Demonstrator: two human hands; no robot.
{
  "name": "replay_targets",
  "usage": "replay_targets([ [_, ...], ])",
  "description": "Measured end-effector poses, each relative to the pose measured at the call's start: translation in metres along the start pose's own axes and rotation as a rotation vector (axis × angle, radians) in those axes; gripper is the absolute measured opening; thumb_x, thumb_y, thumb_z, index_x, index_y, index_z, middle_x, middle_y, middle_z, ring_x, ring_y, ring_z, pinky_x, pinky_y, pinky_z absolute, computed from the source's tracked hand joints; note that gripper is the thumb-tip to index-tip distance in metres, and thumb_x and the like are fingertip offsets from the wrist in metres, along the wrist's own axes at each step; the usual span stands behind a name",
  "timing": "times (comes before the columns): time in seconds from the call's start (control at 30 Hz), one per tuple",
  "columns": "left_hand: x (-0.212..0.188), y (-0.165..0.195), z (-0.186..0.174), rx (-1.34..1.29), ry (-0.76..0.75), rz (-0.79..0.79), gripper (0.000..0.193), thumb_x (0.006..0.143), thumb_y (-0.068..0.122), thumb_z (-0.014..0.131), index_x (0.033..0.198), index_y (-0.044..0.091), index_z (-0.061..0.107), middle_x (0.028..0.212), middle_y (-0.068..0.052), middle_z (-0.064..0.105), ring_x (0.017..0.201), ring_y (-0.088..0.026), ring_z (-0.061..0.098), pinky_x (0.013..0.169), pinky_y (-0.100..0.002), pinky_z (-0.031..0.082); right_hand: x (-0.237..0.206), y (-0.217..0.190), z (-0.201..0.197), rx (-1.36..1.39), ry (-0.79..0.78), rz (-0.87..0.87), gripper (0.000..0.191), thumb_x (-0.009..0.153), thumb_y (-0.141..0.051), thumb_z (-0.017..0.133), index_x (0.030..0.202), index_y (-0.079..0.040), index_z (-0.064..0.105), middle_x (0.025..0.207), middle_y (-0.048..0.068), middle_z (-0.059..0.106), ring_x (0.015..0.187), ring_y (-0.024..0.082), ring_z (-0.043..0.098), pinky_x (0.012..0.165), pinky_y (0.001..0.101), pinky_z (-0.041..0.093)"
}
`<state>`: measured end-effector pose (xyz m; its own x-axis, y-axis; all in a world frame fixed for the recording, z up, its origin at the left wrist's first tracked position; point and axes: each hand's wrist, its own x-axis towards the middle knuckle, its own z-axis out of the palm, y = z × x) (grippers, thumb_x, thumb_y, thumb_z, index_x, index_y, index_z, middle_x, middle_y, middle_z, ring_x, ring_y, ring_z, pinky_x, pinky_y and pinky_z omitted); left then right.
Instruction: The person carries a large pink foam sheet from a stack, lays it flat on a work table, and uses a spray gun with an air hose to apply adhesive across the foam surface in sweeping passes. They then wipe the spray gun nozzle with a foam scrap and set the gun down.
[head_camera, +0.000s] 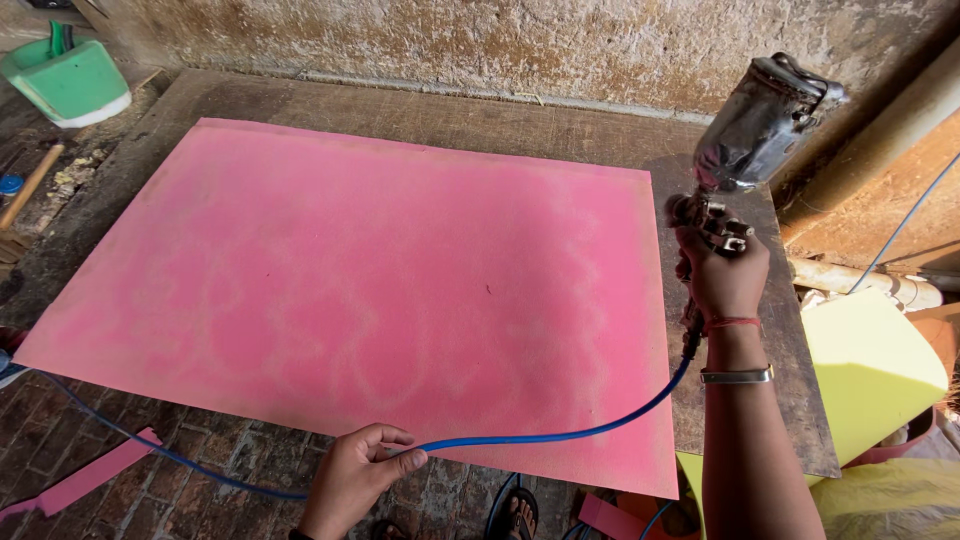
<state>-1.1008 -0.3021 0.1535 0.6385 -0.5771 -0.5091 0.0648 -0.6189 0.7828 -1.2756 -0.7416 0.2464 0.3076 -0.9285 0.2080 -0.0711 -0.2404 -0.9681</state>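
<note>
The right hand (722, 275) was wrapped tight around the grip of a spray gun (745, 150), its fingers closed on the handle, the metal cup tilted up and away to the right. Down at the near edge, the left hand (352, 478) pinched the blue air hose (560, 435) between thumb and curled fingers, keeping it lifted off the work. The hose ran from that pinch up to the gun's base and trailed off left the other way. The pink sheet (350, 290) lay flat on the desk (450, 115), long axis left to right, spreading left of the gun. The right hand was the nearer to its far right edge. A green tub (70, 80) sat at the far left corner, yellow foam (870, 365) to the right.
</note>
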Motion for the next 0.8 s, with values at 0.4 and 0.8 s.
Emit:
replay_targets([
  [0.4, -0.006, 0.010, -0.004, 0.198, -0.134, 0.146, 0.043, 0.074, 0.034, 0.088, 0.108, 0.010, 0.078, 0.069, -0.007, 0.077, 0.065, -0.012, 0.074, 0.059, -0.029, 0.055, -0.129, 0.015, -0.071, -0.093, -0.013, 0.156, 0.014, 0.091, -0.005, 0.074, 0.102, 0.003, 0.074, 0.072, 0.005, 0.064, 0.056, 0.012, 0.058, 0.050, 0.0294, 0.045],
  [0.8, -0.033, -0.034, -0.014, 0.293, -0.404, 0.241, 0.050, 0.067, 0.037, 0.089, 0.110, 0.012, 0.078, 0.059, -0.005, 0.075, 0.053, -0.011, 0.066, 0.054, -0.028, 0.049, -0.341, -0.003, -0.105, -0.189, 0.203, 0.549, 0.015, 0.086, -0.012, 0.076, 0.095, -0.001, 0.073, 0.069, 0.003, 0.062, 0.054, 0.013, 0.057, 0.049, 0.0308, 0.044],
])
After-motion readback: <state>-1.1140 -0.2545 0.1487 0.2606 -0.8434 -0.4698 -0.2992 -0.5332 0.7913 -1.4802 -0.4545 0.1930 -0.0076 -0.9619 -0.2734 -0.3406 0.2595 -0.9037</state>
